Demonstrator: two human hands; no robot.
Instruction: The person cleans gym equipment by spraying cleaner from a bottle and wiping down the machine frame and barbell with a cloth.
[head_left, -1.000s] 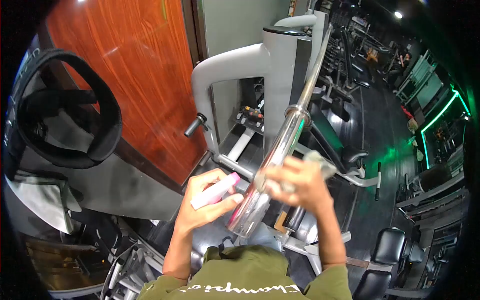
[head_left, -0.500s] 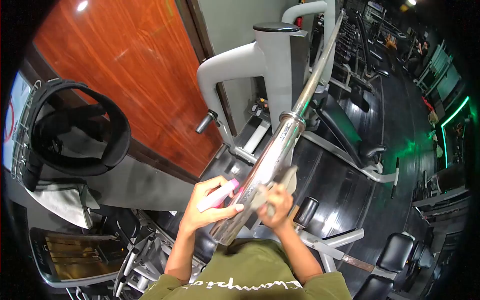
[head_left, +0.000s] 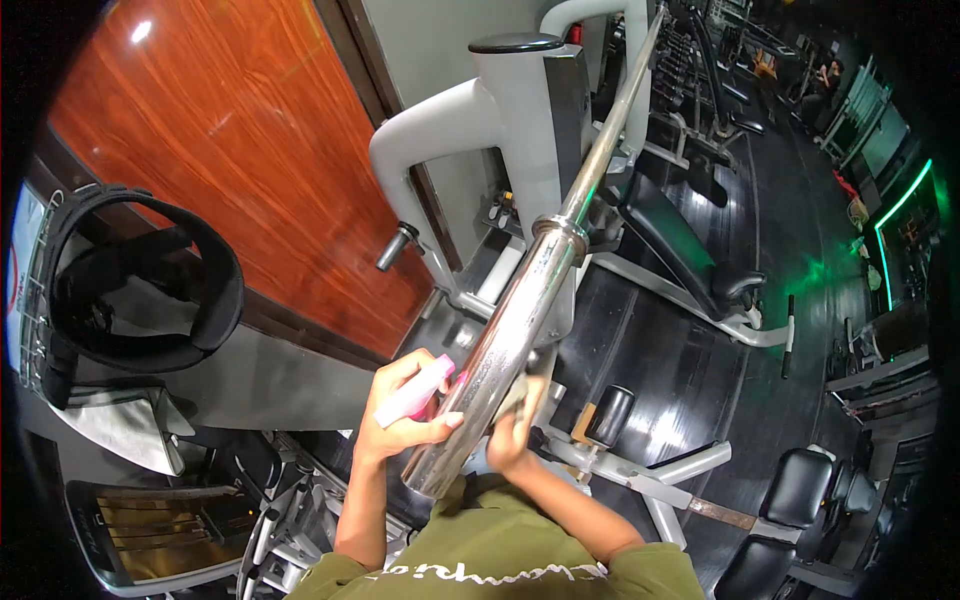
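A chrome barbell [head_left: 502,325] runs diagonally from my lap toward the far racks, its thick sleeve end closest to me. On the sleeve's left side, my left hand [head_left: 392,408] is closed around a small pink and pale bottle [head_left: 416,392], with the thumb against the metal. My right hand [head_left: 510,440] is at the sleeve's right side, holding a beige cloth [head_left: 536,388] along it. The bar partly hides those fingers and the cloth.
A black padded belt [head_left: 215,300] hangs at the left above a pale towel [head_left: 130,425]. Behind the bar stands a grey weight machine [head_left: 525,130]. A black bench [head_left: 670,240] and padded rollers [head_left: 612,415] are on the right. A person [head_left: 825,85] is far off.
My right hand has moved down and left, from beside the sleeve to partly behind it, with the cloth. My left hand keeps its hold on the bottle. The view has shifted slightly.
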